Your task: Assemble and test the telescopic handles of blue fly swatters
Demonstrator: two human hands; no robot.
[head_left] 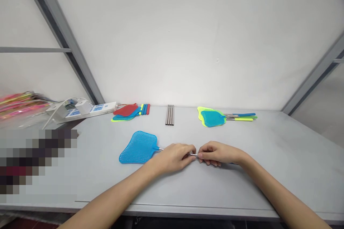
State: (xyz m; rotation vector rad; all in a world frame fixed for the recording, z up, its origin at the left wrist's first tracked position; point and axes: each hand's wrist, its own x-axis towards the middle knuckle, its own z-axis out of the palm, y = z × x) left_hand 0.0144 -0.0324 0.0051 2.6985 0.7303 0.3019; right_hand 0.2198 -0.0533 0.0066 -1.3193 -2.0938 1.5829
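A blue fly swatter (138,147) lies near the middle of the table, its perforated head to the left and its thin metal rod running right. My left hand (176,155) is closed around that rod, just right of the head. Opposite it, my right hand (215,153) pinches the rod farther along, thumb and fingertips pressed together. A short stretch of bare metal shows between the two hands. What lies beneath the right palm is mostly hidden, with only a bluish sliver showing by the wrist.
Several metal tubes (170,115) lie at the back. Left of them are loose swatter heads (125,110) and coloured handles (145,109). Fly swatters with handles (213,118) are piled at the back right. A power strip (92,111) with plugs sits at the left.
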